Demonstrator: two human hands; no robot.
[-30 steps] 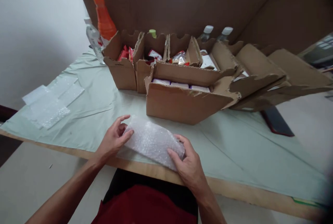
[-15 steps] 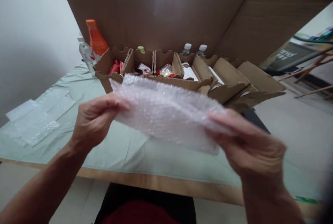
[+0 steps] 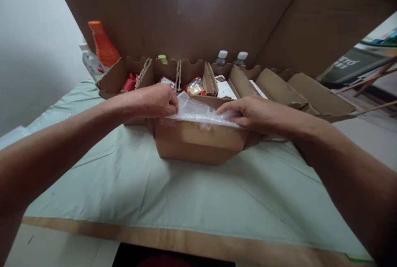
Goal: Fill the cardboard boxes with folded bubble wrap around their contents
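A sheet of bubble wrap (image 3: 198, 112) lies across the top of a small brown cardboard box (image 3: 198, 145) on the green cloth. My left hand (image 3: 159, 101) is closed on the wrap's left end, above the box's left side. At the other end, my right hand (image 3: 245, 112) pinches the wrap between thumb and fingers over the box's right side. The box's inside is hidden by the wrap and hands.
Behind stands a row of cardboard compartments (image 3: 194, 68) with red packets (image 3: 130, 82) and white items. An orange bottle (image 3: 105, 48) and several clear bottles stand by a tall cardboard panel (image 3: 192, 15). More bubble wrap (image 3: 14, 135) lies at left.
Both hands have moved forward with the bubble wrap, which now rests over the small box. The box has come into view beneath it. The camera view has shifted slightly.
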